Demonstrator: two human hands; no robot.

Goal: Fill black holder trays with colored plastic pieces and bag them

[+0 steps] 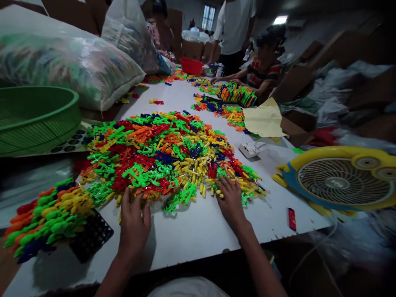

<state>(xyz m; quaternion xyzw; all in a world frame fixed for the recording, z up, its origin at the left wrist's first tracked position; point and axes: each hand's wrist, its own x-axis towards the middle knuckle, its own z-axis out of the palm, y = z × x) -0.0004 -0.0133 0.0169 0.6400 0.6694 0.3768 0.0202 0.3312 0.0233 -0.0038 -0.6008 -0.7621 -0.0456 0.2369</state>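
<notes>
A big heap of small plastic toy figures [148, 161] in green, red, orange, yellow and dark blue spreads over the white table. At the heap's front edge is my left hand [134, 216], its fingers apart and the tips among the orange and yellow pieces. My right hand [230, 202] rests with fingers spread on yellow pieces at the front right of the heap. Neither hand visibly grips a piece. Left of my left hand, a black tray with holes [93, 235] carries upright rows of the same figures [52, 218].
A green basket [40, 119] and stuffed clear sacks [71, 62] stand at left. On the right are a yellow and blue fan [337, 181], a red lighter-like object [291, 219] and a white power strip [249, 149]. Co-workers [267, 72] and a red basin [191, 66] are farther back.
</notes>
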